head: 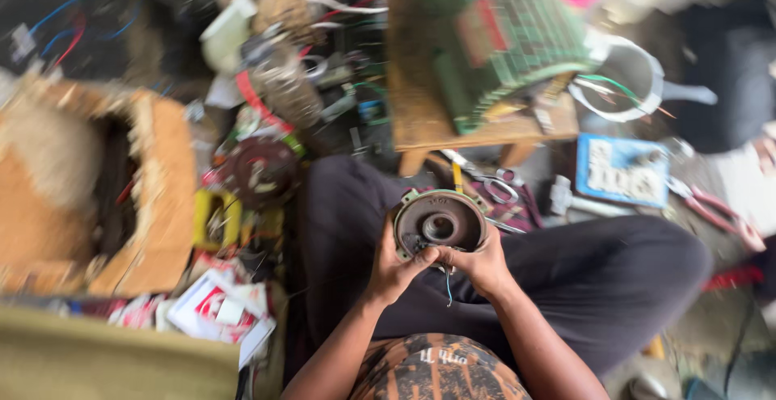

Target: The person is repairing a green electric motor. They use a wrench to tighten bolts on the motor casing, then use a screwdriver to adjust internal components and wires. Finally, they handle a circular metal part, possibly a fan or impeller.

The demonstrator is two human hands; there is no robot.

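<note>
Far left, a torn cardboard box is sitting open on the floor, with red-and-white paper packs lying in front of it. Next over, a dark round rotor-like part and a yellow component are resting in the clutter of wires. Centre, the person is sitting cross-legged, holding a round motor end cover above the lap, its hollow face turned up to the camera. The left hand is gripping its lower left rim, thumb pressing on the face. The right hand is clamping the lower right rim, fingers curled under. A thin blue-green wire is dangling between the hands. The cover is looking detached from any motor body; wiring at its edge is looking unfinished, though blur is hiding detail. Behind, a green finned motor is sitting on a wooden stool. Right, a white pot, a blue box and red-handled pliers are lying on the floor.
</note>
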